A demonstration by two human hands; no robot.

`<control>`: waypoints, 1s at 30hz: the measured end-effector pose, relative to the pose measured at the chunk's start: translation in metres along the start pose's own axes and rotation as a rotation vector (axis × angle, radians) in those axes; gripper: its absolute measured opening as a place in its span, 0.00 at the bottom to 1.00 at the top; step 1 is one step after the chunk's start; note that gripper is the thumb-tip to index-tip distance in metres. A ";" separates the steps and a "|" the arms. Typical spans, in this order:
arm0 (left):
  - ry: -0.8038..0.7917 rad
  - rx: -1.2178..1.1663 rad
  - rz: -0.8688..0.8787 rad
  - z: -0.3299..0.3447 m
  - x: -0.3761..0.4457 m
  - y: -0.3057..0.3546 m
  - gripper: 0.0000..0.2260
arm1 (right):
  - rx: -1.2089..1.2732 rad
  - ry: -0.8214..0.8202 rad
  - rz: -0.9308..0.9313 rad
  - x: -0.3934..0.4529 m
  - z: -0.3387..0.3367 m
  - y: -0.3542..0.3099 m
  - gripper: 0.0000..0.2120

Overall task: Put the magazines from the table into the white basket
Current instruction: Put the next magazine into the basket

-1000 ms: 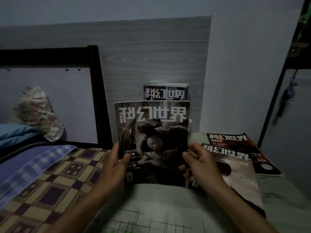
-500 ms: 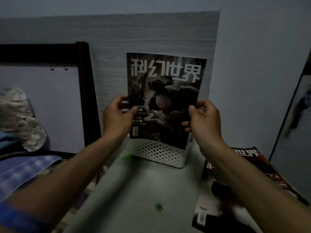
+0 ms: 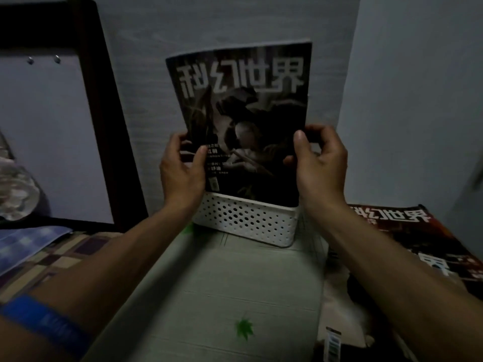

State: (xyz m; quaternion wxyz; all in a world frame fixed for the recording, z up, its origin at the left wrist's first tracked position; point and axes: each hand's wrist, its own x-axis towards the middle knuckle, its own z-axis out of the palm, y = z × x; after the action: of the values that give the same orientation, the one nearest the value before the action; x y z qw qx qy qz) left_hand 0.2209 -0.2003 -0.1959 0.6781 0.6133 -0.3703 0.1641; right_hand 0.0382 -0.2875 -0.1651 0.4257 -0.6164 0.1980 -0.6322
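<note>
- While we look down over the desk (image 3: 209, 296), its pale top runs away from us to the wall, with the white basket (image 3: 248, 223) at its far end and the bed (image 3: 52, 257) along its left side.
- We hold the magazine (image 3: 243, 113) upright directly above that basket, long axis vertical, cover toward us; its lower edge sits at the near rim, though we cannot tell whether it has passed inside or hangs just in front.
- We judge the coming move turns on this one relation: the basket's opening lies straight below our grip, so the magazine needs to travel down along its own long axis, with perhaps a slight push away from us to clear the near wall.
- Two more magazines (image 3: 407, 246) lie flat on the desk to the right, overlapping, well apart from the basket; they are nearer our right arm, so we judge that side the natural one for fetching them.
- Our left hand (image 3: 180, 171) pinches the magazine's left edge low down, thumb on the cover, fingers behind.
- Our right hand (image 3: 321, 163) pinches the right edge at about the same height, thumb in front; both grips are closed on the magazine, equally near the basket.
</note>
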 end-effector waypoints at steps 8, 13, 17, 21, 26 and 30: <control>-0.152 0.230 -0.158 0.006 -0.001 -0.018 0.08 | -0.301 -0.039 0.180 -0.010 -0.015 0.025 0.05; -0.190 0.275 -0.307 0.006 0.003 -0.016 0.11 | -0.489 0.009 0.208 -0.005 -0.015 0.032 0.05; -0.288 0.378 -0.243 0.002 -0.024 0.006 0.07 | -0.502 -0.047 0.303 -0.014 -0.008 0.018 0.07; -0.536 0.324 0.158 -0.022 -0.130 0.035 0.10 | -0.367 -0.241 0.341 -0.048 -0.042 -0.007 0.10; -1.055 0.368 0.399 -0.032 -0.192 0.065 0.11 | -1.040 -0.321 0.214 -0.109 -0.162 -0.018 0.14; -1.033 0.369 0.234 -0.028 -0.211 0.088 0.11 | -1.337 -0.214 0.410 -0.124 -0.228 -0.033 0.20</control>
State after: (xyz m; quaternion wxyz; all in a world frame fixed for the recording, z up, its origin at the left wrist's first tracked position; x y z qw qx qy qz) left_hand 0.0276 -0.1076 -0.2810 0.2673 0.6773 -0.6851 -0.0215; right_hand -0.2031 -0.2347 -0.2526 0.0835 -0.7548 0.6129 -0.2183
